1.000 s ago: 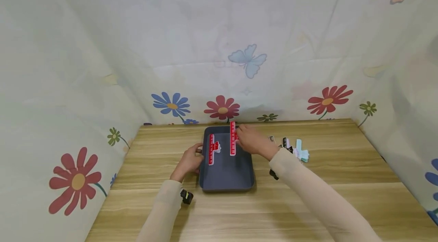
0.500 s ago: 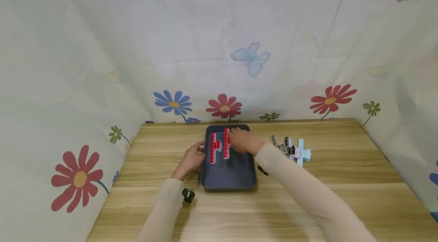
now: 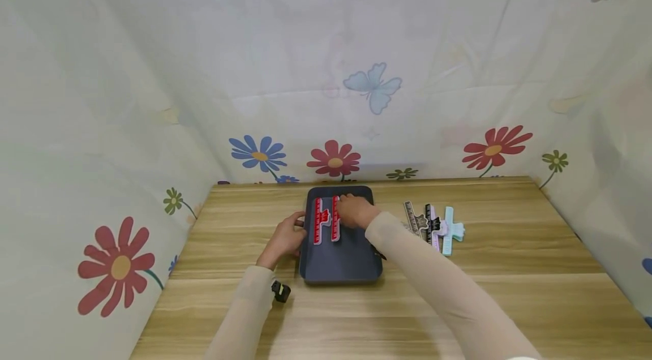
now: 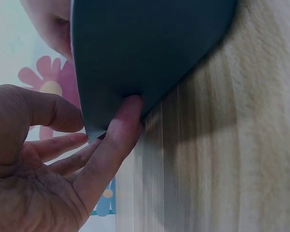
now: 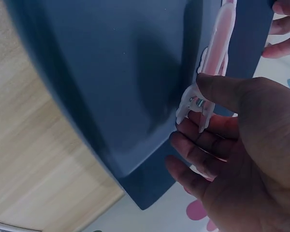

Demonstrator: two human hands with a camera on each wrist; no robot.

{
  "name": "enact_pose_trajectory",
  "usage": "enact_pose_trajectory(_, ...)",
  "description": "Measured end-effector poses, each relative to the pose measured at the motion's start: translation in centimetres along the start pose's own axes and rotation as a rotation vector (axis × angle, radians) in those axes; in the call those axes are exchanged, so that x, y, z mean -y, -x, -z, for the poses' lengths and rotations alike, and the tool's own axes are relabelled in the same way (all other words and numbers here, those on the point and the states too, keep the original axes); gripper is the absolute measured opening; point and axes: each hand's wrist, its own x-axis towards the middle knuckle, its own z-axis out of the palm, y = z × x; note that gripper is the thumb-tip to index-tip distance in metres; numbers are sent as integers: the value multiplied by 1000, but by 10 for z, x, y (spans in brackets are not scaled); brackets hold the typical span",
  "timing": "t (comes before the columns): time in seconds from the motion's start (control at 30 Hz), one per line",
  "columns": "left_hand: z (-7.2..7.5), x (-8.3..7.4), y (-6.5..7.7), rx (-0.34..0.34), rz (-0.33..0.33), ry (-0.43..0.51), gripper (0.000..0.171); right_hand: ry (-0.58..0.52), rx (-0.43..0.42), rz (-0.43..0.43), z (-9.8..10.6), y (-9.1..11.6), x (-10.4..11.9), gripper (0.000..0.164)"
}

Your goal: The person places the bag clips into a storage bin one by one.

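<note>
My right hand (image 3: 355, 210) is over the dark grey tray (image 3: 341, 264), pinching a long red spring clip (image 3: 335, 227) by its handles. Its white and pink underside and metal spring show in the right wrist view, between thumb and fingers. A matching red clip (image 3: 318, 230) lies just left of it in the tray, roughly parallel. At the tray's left side my left hand (image 3: 285, 238) touches the outer wall. In the left wrist view, one extended finger (image 4: 121, 128) presses that wall and the thumb tip meets the rim.
Right of the tray, several long clips lie side by side on the wooden table (image 3: 509, 292): a grey-brown clip (image 3: 409, 213), a black clip (image 3: 428, 213), a lilac one partly hidden and a light blue clip (image 3: 448, 241). A flower-printed curtain (image 3: 285, 65) stands behind the table.
My right hand has moved left and down with the red clip, bringing it from above the tray to beside the other red clip. My left hand stays at the tray's side.
</note>
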Motion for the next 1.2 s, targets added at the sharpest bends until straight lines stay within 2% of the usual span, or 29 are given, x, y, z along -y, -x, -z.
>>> enact_pose_trajectory(0.3,0,-1,-1,2,5,10,60,6,21,-18,-6,-4,2,44)
enact_pose_trajectory(0.53,-2,-1,1,1,-4,10,60,-47,16,-31,-10,-6,2,46)
enact_pose_trajectory(0.73,-1,-1,2,-8,-15,11,60,-20,14,-29,-13,-7,1,52)
enact_pose_trajectory(0.9,0,-1,2,-5,-12,10,59,-12,14,-40,-8,-2,4,64)
enact_pose_trajectory(1.03,-1,1,2,-8,-20,5,59,-29,-10,-34,-4,5,5,70)
enact_pose_trajectory(1.2,-2,4,2,-21,-32,1,60,-62,-100,8,-3,14,4,66)
